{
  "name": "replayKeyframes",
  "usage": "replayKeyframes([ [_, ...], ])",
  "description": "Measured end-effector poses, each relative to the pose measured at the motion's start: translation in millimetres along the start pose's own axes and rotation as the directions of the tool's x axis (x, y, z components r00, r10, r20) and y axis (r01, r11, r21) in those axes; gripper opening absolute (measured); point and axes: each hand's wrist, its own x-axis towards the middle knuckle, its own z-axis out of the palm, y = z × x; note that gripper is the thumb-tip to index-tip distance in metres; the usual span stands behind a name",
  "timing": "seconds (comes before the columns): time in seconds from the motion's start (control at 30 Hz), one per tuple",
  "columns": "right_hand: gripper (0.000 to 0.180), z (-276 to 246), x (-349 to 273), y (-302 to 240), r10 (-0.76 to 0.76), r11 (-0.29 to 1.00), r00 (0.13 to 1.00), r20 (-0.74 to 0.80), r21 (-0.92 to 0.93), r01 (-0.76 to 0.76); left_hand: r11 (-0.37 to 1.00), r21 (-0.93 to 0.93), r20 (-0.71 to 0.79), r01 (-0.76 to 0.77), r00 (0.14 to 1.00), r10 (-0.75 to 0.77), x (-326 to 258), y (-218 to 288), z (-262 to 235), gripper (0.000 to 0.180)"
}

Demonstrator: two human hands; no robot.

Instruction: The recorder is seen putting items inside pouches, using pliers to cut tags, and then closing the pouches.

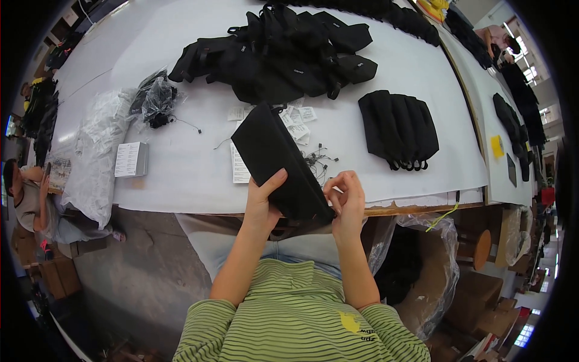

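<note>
A flat black fabric pouch is tilted over the front edge of the table. My left hand grips it from the left, thumb on its face. At the pouch's lower right edge my right hand has its fingers pinched together; what sits between them is too small to make out. Just beyond the pouch lie loose white tags and a tangle of thin black strings. A stack of printed white cards is partly hidden behind the pouch.
A large heap of black pouches covers the far middle of the white table. Several pouches stand in a row on the right. Clear plastic bags and a card block lie left. Co-workers sit at both sides.
</note>
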Motion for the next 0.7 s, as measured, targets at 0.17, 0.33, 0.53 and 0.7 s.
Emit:
replayKeyframes([
  [0.17, 0.036, -5.6, 2.6, -11.9, -0.121, 0.990, 0.922, 0.369, -0.018, 0.137, 0.971, 0.235, 0.209, 0.038, 0.974, -0.089, -5.2, 11.3, -2.6, 0.046],
  [0.33, 0.028, 8.8, 4.1, -29.3, -0.408, 0.874, 0.882, 0.235, -0.178, 0.452, 0.887, 0.436, 0.223, 0.151, 0.937, -0.269, -8.8, 5.9, 6.0, 0.057],
  [0.53, 0.022, 2.7, 14.0, -35.0, -0.593, 0.737, 0.786, 0.174, -0.276, 0.617, 0.864, 0.471, 0.235, 0.179, 0.919, -0.318, -7.0, 6.3, 4.4, 0.061],
  [0.7, 0.017, 2.3, 19.7, -39.2, -0.671, 0.618, 0.694, 0.261, -0.321, 0.718, 0.861, 0.464, 0.223, 0.208, 0.913, -0.341, -4.0, 5.9, 3.6, 0.058],
])
